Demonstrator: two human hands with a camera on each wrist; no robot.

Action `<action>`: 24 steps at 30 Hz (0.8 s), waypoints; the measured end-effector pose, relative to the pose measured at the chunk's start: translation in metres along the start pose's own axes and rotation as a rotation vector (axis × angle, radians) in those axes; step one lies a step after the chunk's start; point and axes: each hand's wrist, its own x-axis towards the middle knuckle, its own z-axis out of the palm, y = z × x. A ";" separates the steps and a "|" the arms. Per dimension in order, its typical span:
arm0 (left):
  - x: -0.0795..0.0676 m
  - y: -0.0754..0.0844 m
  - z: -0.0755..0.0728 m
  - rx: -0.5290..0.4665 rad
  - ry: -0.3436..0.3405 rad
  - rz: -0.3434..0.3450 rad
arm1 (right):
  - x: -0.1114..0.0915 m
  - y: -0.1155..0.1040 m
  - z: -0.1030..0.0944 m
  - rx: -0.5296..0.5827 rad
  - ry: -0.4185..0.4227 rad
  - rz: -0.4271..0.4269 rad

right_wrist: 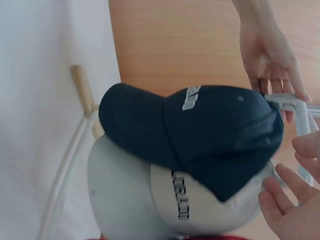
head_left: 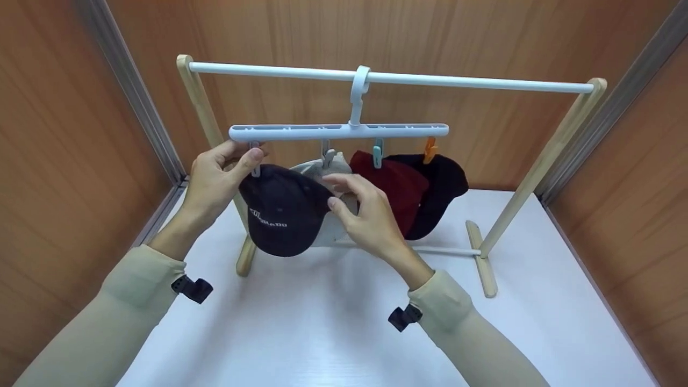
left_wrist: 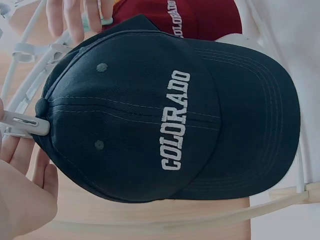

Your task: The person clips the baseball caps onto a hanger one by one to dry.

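Note:
A navy cap (head_left: 282, 207) with white COLORADO lettering (left_wrist: 175, 120) hangs by its back from a pale clothespin clip (left_wrist: 25, 122) at the left end of a white hanger (head_left: 338, 130). My left hand (head_left: 212, 177) pinches that clip between thumb and fingers. Beside the cap's right side is my right hand (head_left: 368, 212), its fingers loosely bent with nothing held; whether a fingertip touches the cloth I cannot tell. Behind the navy cap hangs a light grey and white cap (right_wrist: 205, 200), partly hidden, under a grey clip (head_left: 328, 157).
A dark red cap (head_left: 395, 185) hangs from a teal clip (head_left: 378, 155), and a black cap (head_left: 449, 180) from an orange clip (head_left: 430, 150). The hanger's hook (head_left: 359, 91) sits over the white rod (head_left: 473, 81) of a wooden-legged rack (head_left: 543, 166) on a white table (head_left: 322, 322).

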 end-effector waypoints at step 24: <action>-0.042 -0.039 -0.015 0.393 0.187 0.151 | -0.090 0.060 -0.138 -0.187 0.073 0.091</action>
